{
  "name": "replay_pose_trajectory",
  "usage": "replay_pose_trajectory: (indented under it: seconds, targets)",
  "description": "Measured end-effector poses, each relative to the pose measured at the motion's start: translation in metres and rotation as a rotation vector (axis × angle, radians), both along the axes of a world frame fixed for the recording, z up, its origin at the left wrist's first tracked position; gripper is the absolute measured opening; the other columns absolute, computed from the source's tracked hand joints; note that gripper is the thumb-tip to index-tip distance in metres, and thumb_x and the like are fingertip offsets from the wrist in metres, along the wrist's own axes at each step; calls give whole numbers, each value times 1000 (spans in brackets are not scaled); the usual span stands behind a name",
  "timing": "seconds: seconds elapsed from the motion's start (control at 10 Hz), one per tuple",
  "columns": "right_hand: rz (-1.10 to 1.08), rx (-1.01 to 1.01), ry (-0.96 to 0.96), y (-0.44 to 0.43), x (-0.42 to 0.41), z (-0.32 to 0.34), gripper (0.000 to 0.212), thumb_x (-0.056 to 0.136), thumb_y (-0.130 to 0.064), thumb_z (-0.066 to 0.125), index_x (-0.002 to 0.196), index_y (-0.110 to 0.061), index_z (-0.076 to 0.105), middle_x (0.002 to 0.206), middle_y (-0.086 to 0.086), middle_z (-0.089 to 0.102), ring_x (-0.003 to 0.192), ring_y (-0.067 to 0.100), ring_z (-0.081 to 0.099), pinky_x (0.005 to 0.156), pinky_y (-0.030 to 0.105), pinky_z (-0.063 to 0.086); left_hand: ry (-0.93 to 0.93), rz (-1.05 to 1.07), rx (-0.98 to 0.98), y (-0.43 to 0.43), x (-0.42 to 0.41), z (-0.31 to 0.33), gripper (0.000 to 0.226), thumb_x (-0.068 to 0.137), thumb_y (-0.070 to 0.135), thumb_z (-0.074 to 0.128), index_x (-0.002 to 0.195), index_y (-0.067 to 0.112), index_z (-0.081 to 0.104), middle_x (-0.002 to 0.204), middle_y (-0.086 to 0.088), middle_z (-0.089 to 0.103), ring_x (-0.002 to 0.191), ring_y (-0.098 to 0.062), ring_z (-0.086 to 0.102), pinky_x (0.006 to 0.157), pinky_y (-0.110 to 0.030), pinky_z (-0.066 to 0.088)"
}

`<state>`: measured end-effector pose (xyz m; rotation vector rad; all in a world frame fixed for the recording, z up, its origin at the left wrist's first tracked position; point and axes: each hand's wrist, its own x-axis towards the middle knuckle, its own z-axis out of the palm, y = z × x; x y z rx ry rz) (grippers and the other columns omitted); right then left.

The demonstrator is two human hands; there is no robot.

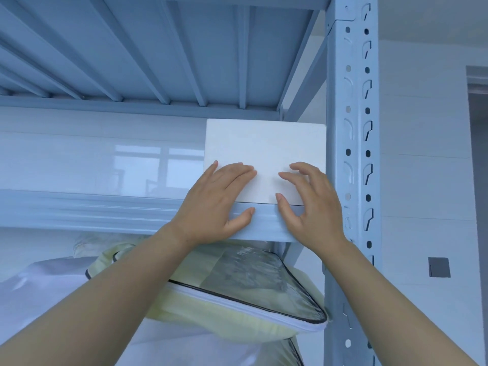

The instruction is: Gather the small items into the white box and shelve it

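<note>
The white box point(265, 143) stands on the upper grey metal shelf point(105, 210), at its right end against the upright post. Only its plain front face shows; what is inside is hidden. My left hand point(219, 204) lies flat against the lower left of that face, fingers straight, thumb on the shelf's front rail. My right hand point(309, 199) is at the lower right of the face, fingers spread and slightly bent, fingertips touching or just off the surface.
A perforated grey upright post point(353, 154) runs down right beside the box. Another shelf deck point(158, 48) hangs overhead. On the shelf below lie a clear zippered bag with pale yellow bedding point(237, 294) and a white bundle point(39, 291). A white wall lies to the right.
</note>
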<state>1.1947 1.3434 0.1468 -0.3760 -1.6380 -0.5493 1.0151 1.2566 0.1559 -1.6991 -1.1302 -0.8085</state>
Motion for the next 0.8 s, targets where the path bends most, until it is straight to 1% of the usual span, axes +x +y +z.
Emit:
replay_pose_trajectory:
  seconds: [0.1, 0.2, 0.3, 0.4, 0.5, 0.6, 0.7, 0.8]
  targets:
    - [18, -26, -21, -12, 0, 0, 31, 82, -26, 60, 110, -14, 61, 122, 7, 55, 108, 23, 52, 88, 41, 45, -6, 10, 6, -14, 1, -10, 54, 83, 41, 42, 130, 15, 48, 135, -2, 51, 126, -19, 44, 112, -41, 21]
    - [33, -41, -65, -34, -4, -2, 29, 82, -28, 58, 109, -17, 61, 121, 2, 54, 107, 18, 50, 87, 40, 45, -19, 22, -12, -31, 0, -16, 53, 84, 42, 40, 130, 17, 48, 135, -2, 50, 127, -20, 43, 113, -45, 20]
    - [78, -63, -56, -60, -5, -4, 28, 83, -28, 57, 108, -18, 60, 118, -1, 53, 105, 12, 48, 84, 40, 47, -13, 31, -25, -51, -2, -15, 55, 84, 44, 37, 131, 17, 47, 137, -2, 48, 129, -20, 41, 114, -48, 19]
    - [74, -69, -67, -86, -6, -5, 27, 84, -30, 55, 109, -20, 59, 117, -2, 52, 105, 11, 48, 82, 40, 48, -53, 1, -32, -76, -5, -13, 54, 85, 44, 35, 132, 19, 45, 137, -1, 47, 129, -18, 40, 114, -47, 17]
    - [103, -68, -79, -111, -5, -8, 32, 86, -33, 50, 115, -20, 55, 117, -4, 50, 105, 11, 49, 80, 32, 46, -24, -37, -56, -103, -9, -15, 52, 87, 46, 32, 133, 24, 45, 139, 1, 45, 129, -17, 39, 114, -47, 17]
    - [107, -76, -55, -135, -3, -12, 36, 86, -34, 47, 119, -20, 52, 118, -4, 49, 108, 9, 48, 84, 21, 39, -23, -86, -87, -133, -13, -19, 50, 88, 45, 31, 133, 28, 45, 139, 1, 45, 129, -16, 38, 114, -48, 18]
    - [116, -75, -69, -166, -7, -18, 36, 86, -33, 47, 119, -17, 53, 118, -2, 50, 108, 10, 48, 84, 18, 37, -3, -105, -78, -163, -20, -23, 49, 89, 45, 32, 133, 29, 44, 140, 0, 44, 129, -16, 37, 114, -48, 17]
    - [121, -56, -102, -200, -13, -25, 36, 86, -31, 48, 118, -15, 54, 117, 1, 52, 107, 11, 49, 85, 20, 39, 24, -91, -88, -192, -23, -25, 51, 89, 46, 31, 136, 29, 42, 141, 0, 43, 132, -17, 35, 114, -47, 15]
